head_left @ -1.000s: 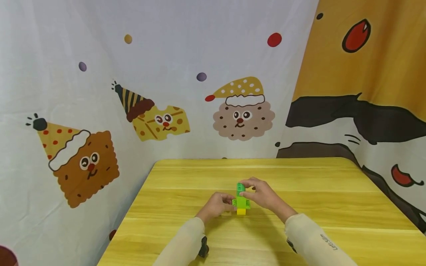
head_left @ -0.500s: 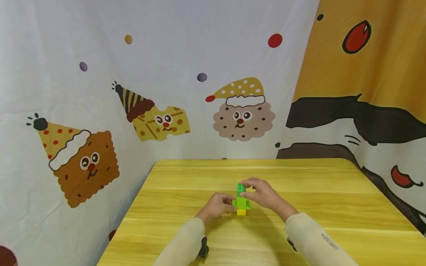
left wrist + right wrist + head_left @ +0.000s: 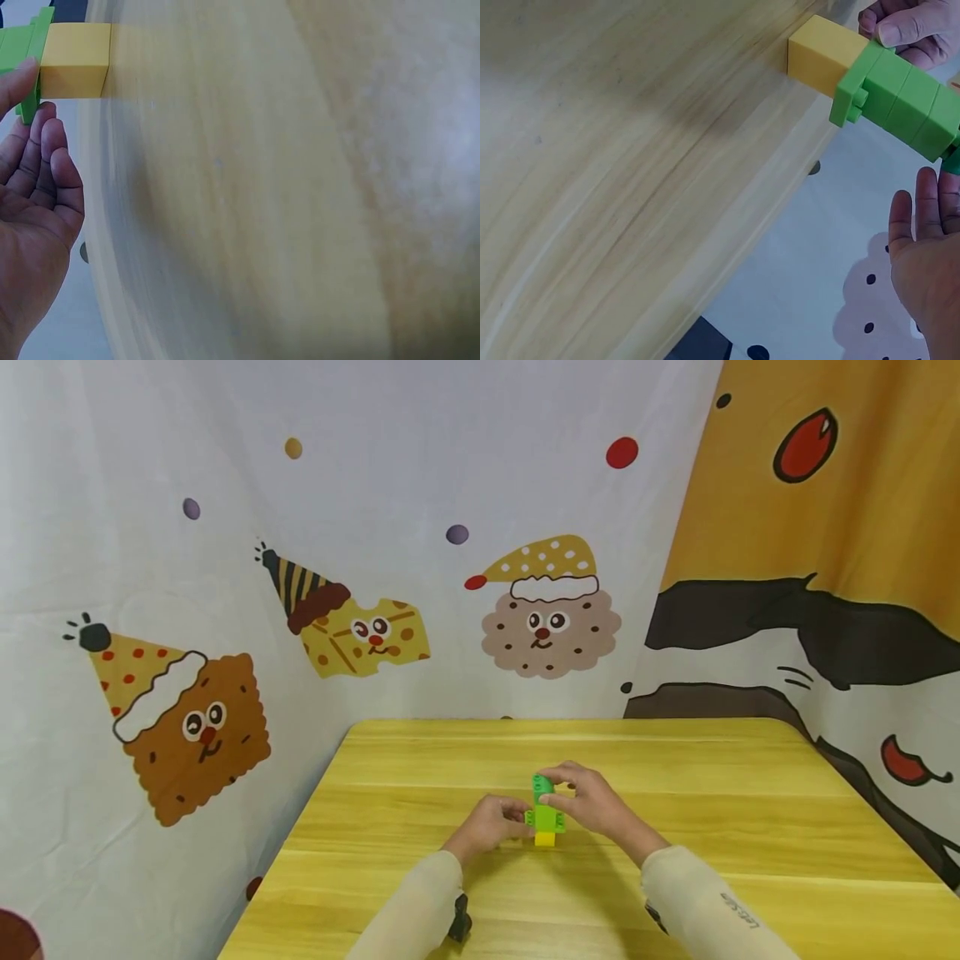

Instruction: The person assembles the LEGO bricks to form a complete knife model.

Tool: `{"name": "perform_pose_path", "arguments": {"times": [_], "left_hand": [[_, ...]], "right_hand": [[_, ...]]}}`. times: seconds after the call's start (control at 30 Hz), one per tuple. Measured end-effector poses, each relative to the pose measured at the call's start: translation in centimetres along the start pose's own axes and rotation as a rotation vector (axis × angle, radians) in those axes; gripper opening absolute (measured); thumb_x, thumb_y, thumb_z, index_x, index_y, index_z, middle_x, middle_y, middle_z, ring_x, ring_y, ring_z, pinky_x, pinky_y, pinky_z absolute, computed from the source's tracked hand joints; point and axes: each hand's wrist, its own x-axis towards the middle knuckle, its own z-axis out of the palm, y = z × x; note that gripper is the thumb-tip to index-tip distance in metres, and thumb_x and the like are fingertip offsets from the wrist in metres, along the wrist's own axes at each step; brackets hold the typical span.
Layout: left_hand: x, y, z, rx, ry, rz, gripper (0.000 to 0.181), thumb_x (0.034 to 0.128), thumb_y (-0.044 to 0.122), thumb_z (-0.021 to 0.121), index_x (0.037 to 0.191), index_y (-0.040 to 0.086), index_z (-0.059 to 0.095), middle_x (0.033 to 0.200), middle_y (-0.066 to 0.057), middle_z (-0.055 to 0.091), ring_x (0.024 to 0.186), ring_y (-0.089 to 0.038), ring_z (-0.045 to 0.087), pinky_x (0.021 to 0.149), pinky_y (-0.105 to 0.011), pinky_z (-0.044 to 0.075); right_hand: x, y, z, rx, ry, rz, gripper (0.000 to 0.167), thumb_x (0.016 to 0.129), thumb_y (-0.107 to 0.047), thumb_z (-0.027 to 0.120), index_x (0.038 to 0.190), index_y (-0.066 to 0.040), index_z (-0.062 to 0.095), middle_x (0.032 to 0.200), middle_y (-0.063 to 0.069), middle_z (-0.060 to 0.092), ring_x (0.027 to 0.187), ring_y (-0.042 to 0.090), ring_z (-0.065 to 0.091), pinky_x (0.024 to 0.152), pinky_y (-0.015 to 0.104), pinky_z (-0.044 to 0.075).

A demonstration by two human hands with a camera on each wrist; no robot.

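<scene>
A small tower of toy building bricks stands upright on the wooden table, between the two hands. Its base is a yellow brick (image 3: 826,54). Above that sit a wider light green piece (image 3: 854,84) with studded ends and several light green bricks (image 3: 911,109). At the top is a darker green brick (image 3: 542,789), leaning slightly left in the head view. My left hand (image 3: 489,822) pinches the left end of the wide green piece, thumb in front. With thumb and fingers my right hand (image 3: 588,793) holds the darker green brick; its fingertips are partly hidden.
The wooden table (image 3: 375,877) extends around the tower, its far edge close to a printed cloth backdrop (image 3: 390,485). A small dark object (image 3: 460,920) shows beside the left sleeve.
Both hands keep their hold on the tower. The darker green top brick leans slightly further left than half a second ago; the whole view has shifted very slightly.
</scene>
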Motion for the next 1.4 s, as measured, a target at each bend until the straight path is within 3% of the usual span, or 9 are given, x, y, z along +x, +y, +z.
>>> {"name": "perform_pose_path", "arguments": {"times": [0.5,0.73,0.93,1.07,1.2,1.4], "left_hand": [[-0.1,0.0,-0.2,0.015,0.009,-0.002,0.033,0.0838,0.023,0.082,0.113,0.01,0.073,0.092,0.003,0.065,0.083,-0.014,0.058,0.07,-0.032,0.05],[-0.3,0.1,-0.2,0.01,0.005,-0.008,0.034,0.0833,0.022,0.082,0.113,0.009,0.073,0.092,0.002,0.065,0.083,-0.015,0.058,0.07,-0.031,0.05],[-0.3,0.1,-0.2,0.014,0.005,-0.016,0.034,0.0839,0.023,0.082,0.114,0.01,0.073,0.092,0.002,0.065,0.084,-0.015,0.058,0.07,-0.032,0.05],[-0.4,0.3,-0.2,0.024,0.002,-0.013,0.036,0.0833,0.024,0.082,0.114,0.009,0.073,0.093,0.002,0.064,0.085,-0.015,0.057,0.072,-0.033,0.049],[-0.3,0.4,-0.1,0.017,-0.008,-0.015,0.036,0.0838,0.024,0.082,0.115,0.009,0.073,0.093,0.002,0.064,0.085,-0.015,0.058,0.071,-0.032,0.05],[-0.2,0.1,0.1,0.001,-0.01,-0.014,0.035,0.0848,0.024,0.081,0.115,0.01,0.073,0.094,0.002,0.064,0.084,-0.015,0.058,0.071,-0.031,0.05]], "right_hand": [[-0.4,0.5,0.8,0.076,0.054,0.0,0.033,0.095,-0.025,0.069,0.126,-0.016,0.067,0.123,-0.001,0.064,0.113,0.023,0.058,0.096,0.053,0.044],[-0.7,0.6,0.8,0.09,0.074,0.053,0.037,0.095,-0.025,0.069,0.13,-0.014,0.065,0.124,0.0,0.064,0.112,0.027,0.058,0.095,0.05,0.044],[-0.4,0.6,0.4,0.029,0.017,-0.006,0.035,0.095,-0.025,0.069,0.128,-0.013,0.066,0.12,-0.001,0.064,0.111,0.025,0.059,0.095,0.053,0.045],[-0.2,0.4,-0.1,-0.041,-0.015,-0.048,0.035,0.095,-0.024,0.069,0.127,-0.01,0.066,0.114,0.0,0.063,0.108,0.026,0.058,0.087,0.052,0.049],[-0.3,0.4,-0.1,-0.021,-0.029,0.0,0.036,0.095,-0.024,0.069,0.129,-0.012,0.065,0.116,-0.002,0.061,0.111,0.028,0.057,0.087,0.047,0.049],[-0.9,0.6,0.5,0.062,0.003,0.043,0.035,0.096,-0.024,0.068,0.129,-0.014,0.065,0.122,-0.001,0.061,0.117,0.032,0.054,0.096,0.057,0.043]]}}
